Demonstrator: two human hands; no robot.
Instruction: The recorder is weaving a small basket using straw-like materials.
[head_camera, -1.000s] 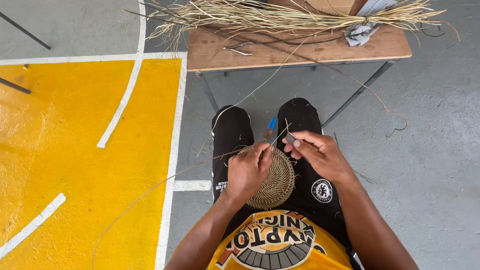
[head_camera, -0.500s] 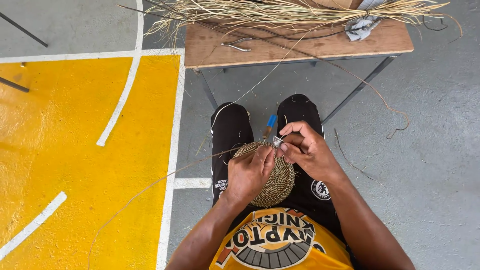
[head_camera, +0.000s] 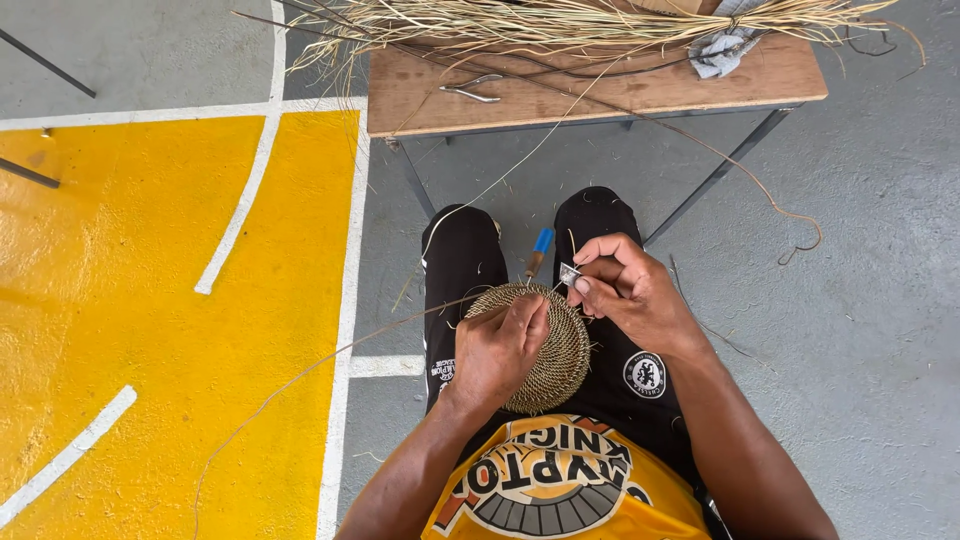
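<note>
A round woven disc (head_camera: 545, 350) of coiled straw-coloured fibre rests on the lap of a seated person in black trousers and a yellow shirt, and everything else can be placed from it. The left hand (head_camera: 498, 350) lies across the near-left part of the disc, fingers curled and pressed down on the weave with the thumb over its face, gripping it steady. The right hand (head_camera: 628, 292) sits at the far-right rim of the disc, touching its edge; its thumb and forefinger are pinched together on a small pale metal tool (head_camera: 570, 272), the other fingers folded in behind. Just beyond the disc's far edge, between the knees, a blue-handled tool (head_camera: 540, 245) stands out against the grey floor. A long thin fibre strand (head_camera: 330, 355) runs out from the disc's left side, across the white line and over the yellow painted floor (head_camera: 120, 300). Well beyond the disc, past the knees, stands a wooden bench (head_camera: 600, 90) with dark metal legs; a heap of dry straw (head_camera: 560, 20) lies along its far side, a grey cloth (head_camera: 722, 52) sits toward its right end, and a pair of metal pliers (head_camera: 470, 90) lies near its left end.
</note>
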